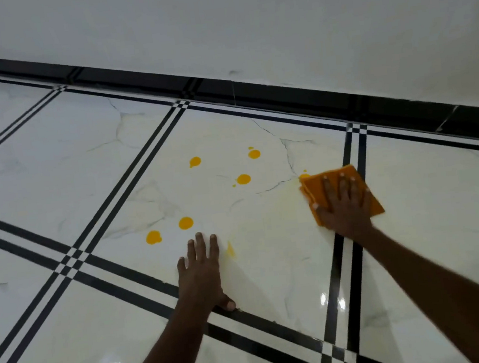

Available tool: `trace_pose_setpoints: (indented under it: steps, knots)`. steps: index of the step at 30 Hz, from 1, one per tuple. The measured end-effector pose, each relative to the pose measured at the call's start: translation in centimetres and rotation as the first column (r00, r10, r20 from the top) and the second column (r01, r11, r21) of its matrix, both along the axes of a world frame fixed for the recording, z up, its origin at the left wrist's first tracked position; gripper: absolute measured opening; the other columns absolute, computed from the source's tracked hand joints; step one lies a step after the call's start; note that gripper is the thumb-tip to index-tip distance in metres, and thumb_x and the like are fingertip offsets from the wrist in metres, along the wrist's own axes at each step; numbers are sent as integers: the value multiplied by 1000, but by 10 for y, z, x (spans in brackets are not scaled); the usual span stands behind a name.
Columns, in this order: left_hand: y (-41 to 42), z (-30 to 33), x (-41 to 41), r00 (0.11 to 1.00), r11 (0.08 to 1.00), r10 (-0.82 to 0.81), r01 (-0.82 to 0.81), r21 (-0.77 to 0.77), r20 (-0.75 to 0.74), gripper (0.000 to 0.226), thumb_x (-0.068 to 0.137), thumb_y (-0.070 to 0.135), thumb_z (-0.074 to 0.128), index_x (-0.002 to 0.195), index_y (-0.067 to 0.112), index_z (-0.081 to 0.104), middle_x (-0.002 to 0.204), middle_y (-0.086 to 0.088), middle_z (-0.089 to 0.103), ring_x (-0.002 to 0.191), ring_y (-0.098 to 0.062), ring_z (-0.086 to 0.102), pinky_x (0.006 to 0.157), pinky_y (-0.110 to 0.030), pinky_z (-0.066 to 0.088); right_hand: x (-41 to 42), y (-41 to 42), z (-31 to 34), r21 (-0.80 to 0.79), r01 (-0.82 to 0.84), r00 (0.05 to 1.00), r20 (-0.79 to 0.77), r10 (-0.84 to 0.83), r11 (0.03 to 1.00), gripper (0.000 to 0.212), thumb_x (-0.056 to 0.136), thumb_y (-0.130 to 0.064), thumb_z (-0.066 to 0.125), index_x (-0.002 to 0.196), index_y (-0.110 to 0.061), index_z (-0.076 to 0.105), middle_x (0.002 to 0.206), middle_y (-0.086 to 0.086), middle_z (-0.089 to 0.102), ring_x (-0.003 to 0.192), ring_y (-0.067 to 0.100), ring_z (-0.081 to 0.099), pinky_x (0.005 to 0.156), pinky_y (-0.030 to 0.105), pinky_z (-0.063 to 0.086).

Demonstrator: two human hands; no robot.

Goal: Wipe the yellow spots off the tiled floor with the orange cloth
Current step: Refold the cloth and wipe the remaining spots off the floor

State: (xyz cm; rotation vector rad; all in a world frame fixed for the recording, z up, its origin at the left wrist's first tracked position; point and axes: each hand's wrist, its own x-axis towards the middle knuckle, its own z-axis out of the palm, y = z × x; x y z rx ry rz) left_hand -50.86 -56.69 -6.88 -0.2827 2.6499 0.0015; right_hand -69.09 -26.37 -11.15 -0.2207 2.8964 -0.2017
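Observation:
Several yellow spots lie on one white marble-look tile [267, 231]: one at the far left [195, 161], one at the far right [254, 154], one in the middle [243, 179], two nearer me [186, 223] [153, 237]. A faint yellow smear [230, 249] sits beside my left hand. My right hand [342, 203] presses flat, fingers straight, on the folded orange cloth [374, 207] at the tile's right edge, with a spot [304, 176] peeking out at the cloth's far left corner. My left hand [201, 269] rests flat on the floor, fingers straight, holding nothing.
Black double lines [131, 178] border the glossy tiles. A black skirting [252, 91] runs along the white wall [275, 24] behind the spots. A pale yellowish film covers the tile between the hands.

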Motion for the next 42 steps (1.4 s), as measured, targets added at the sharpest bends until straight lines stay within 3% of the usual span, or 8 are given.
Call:
trace_pose_setpoints:
  steps: [3,7,10,19,26,31,37,42]
  knots:
    - [3,-4,1,1000,1000,15,-16,-6,-27,152,57,60,87,155,18,-22,162,-16,-25,152,-36,-14,122,-51,13,-60,-36,1,-33,29,999,21,-29,999,93,90,-78,13,163,-23,-5,169,22,-4,154,47,-4,120,70,1]
    - [7,7,-2,999,999,29,-28,-38,45,152,59,55,87,153,17,-27,160,-17,-31,152,-36,-15,122,-52,13,-25,-129,-18,-31,-163,979,-125,158,986,76,97,-64,22,159,-21,31,161,26,31,147,51,29,114,74,22]
    - [8,12,-4,998,999,37,-36,-28,49,152,61,53,88,152,16,-28,160,-17,-31,151,-37,-15,122,-54,14,39,-119,-11,-102,-271,963,-27,269,957,69,99,-64,13,161,-32,17,168,14,21,154,40,19,120,66,15]
    - [-4,-3,2,999,999,30,-31,41,15,150,62,60,83,151,20,-30,156,-15,-39,149,-37,-25,121,-53,5,-103,-106,4,-91,118,993,30,-115,989,109,79,-80,-2,162,-9,0,169,22,2,156,41,1,123,64,2]
    - [-4,6,-2,996,994,63,-69,81,67,147,65,57,83,151,21,-31,156,-14,-39,148,-36,-26,121,-55,2,-22,-157,-4,-60,-229,973,-2,229,972,98,85,-81,-2,163,-22,7,170,15,9,157,35,5,123,59,2]
    - [-31,12,5,999,996,51,-52,66,18,138,71,54,80,154,12,-23,161,-18,-27,150,-35,-21,122,-55,4,-49,-123,5,28,-138,990,16,138,990,102,82,-85,-5,163,-24,3,170,15,4,157,35,3,124,60,4]
    - [-82,10,30,990,994,105,-104,-16,95,148,65,65,78,151,11,-29,157,-22,-33,149,-42,-20,121,-58,8,-108,-222,-1,-22,-88,996,15,89,996,93,91,-80,14,163,-23,-3,170,18,-5,156,37,-6,122,62,-7]
    - [-76,12,33,986,993,116,-115,-12,121,147,67,63,78,150,9,-31,157,-23,-34,149,-43,-18,120,-59,10,-3,-241,-10,-80,-352,936,-42,349,933,79,94,-63,18,161,-22,24,166,18,25,153,37,24,120,63,17]
